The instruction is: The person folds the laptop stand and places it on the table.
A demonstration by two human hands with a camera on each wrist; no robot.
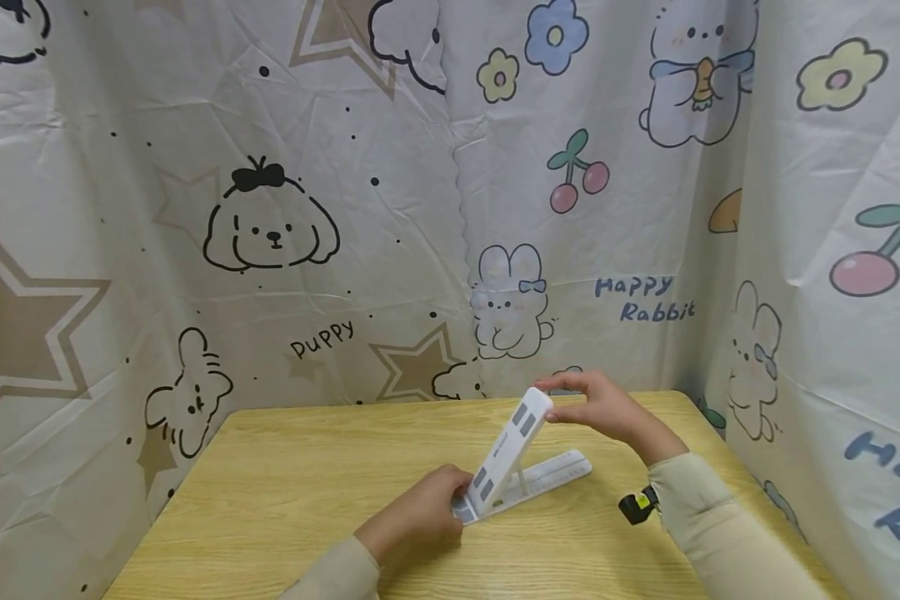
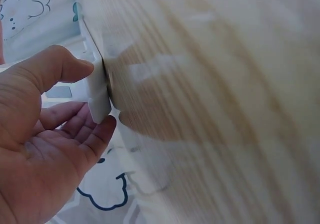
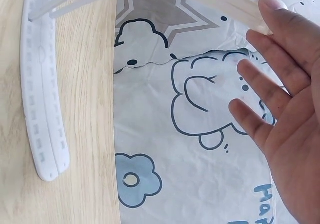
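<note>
While its base rail (image 1: 558, 470) lies flat on the wooden table (image 1: 307, 467), the white folding laptop stand (image 1: 504, 446) is opened into a narrow V. The rail's long axis runs diagonally, from the hinge end nearest the person to a rounded end pointing away and to the right. From that hinge the upper arm slants up the same way, its grey pads (image 1: 525, 419) facing up and toward the person, with thin struts (image 1: 523, 481) between it and the rail.

At the stand's low hinge end, the left hand (image 1: 426, 504) grips the edge between thumb and fingers. At its raised tip, the right hand (image 1: 596, 407) pinches with thumb and index finger, the other fingers extended.

Around the stand spreads pale yellow wood grain; the table's far edge lies behind it. Beyond that hangs a creased cream curtain (image 1: 397, 275) printed with puppies, stars, rabbits, flowers and cherries. Right of the stand, a small black device (image 1: 636, 507) sits at the right sleeve's (image 1: 708, 508) cuff.
</note>
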